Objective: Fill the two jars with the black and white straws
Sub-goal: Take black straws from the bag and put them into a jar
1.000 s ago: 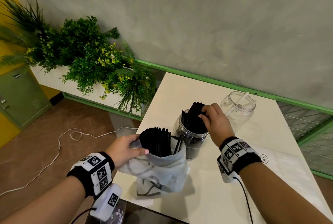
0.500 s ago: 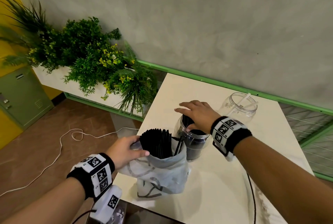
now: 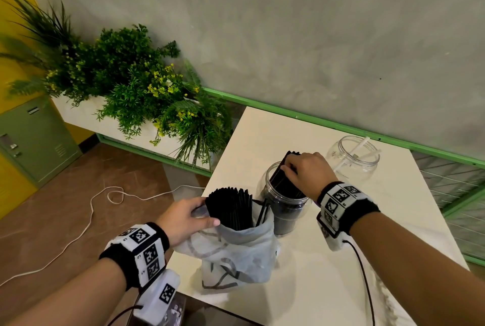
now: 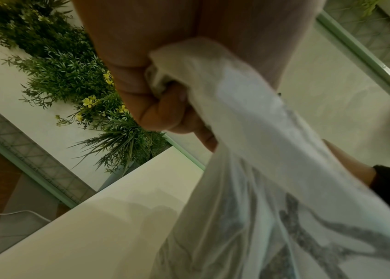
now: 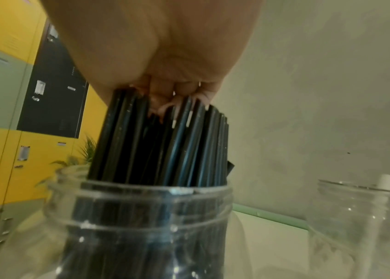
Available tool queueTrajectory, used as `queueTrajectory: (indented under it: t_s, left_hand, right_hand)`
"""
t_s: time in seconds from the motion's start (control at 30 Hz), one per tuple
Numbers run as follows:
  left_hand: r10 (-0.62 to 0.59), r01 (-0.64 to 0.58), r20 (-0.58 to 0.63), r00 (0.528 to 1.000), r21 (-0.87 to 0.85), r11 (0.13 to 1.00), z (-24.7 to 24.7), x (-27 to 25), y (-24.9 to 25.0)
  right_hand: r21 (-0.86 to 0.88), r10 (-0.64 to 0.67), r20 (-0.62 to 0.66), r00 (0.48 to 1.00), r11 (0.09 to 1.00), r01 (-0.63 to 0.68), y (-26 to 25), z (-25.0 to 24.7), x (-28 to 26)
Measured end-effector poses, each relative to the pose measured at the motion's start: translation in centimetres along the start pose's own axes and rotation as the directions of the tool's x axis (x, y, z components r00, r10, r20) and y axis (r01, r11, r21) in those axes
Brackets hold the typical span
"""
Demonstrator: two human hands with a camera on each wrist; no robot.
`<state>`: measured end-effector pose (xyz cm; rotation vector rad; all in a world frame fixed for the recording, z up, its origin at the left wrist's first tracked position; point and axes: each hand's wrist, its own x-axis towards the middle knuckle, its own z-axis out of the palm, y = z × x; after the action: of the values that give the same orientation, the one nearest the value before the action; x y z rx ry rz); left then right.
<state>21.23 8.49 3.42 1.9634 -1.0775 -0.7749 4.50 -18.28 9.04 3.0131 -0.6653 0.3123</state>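
Going left to right in the head view: lower left, the left hand (image 3: 183, 216) is clenched on the rim of the plastic bag (image 3: 236, 255), and the left wrist view shows the fingers (image 4: 141, 105) bunched tight around a fold of it. The bag stands on the table (image 3: 328, 286) with a thick bundle of black straws (image 3: 231, 206) poking out of its mouth. My guess is the bag only stays upright because of that grip, so if the hand loosens, the whole lot could flop over toward the table's near edge.

Just right of the bag, touching or nearly touching it, is the near jar (image 3: 284, 207), already dark with black straws. The right hand (image 3: 307, 172) is on top of the tilted straws in that jar (image 3: 282, 181), fingers curled round the upper ends; the right wrist view shows the fingertips (image 5: 165, 109) down among the straw tops. Risk here: the bundle leans to the upper left, so pushing at an angle could tip this light-looking jar into the bag, or bend straws against the rim.

Further right, toward the wall, the far jar (image 3: 353, 160) holds only a white straw or two (image 3: 363, 143). A careless elbow swing could knock it over.
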Motion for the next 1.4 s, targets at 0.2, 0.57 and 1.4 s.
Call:
queueTrajectory:
  t_s: [0.2,0.57,1.4]
  left_hand:
    - [0.005,-0.005,0.003,1.0,-0.011,1.0,0.2,0.0,0.6]
    - [-0.009,0.009,-0.012,1.0,0.013,1.0,0.1,-0.3,0.9]
    - [0.003,-0.003,-0.013,1.0,-0.015,1.0,0.0,-0.8,-0.2]
  right_hand:
    - [0.048,0.143,0.051,0.988,0.988,-0.145,0.2,-1.3,0.9]
    - [0.057,-0.006,-0.034,0.999,0.998,0.008,-0.5,0.2,-0.9]
    - [0.382,0.035,-0.014,0.999,0.924,-0.027,2.5,3.5,-1.7]
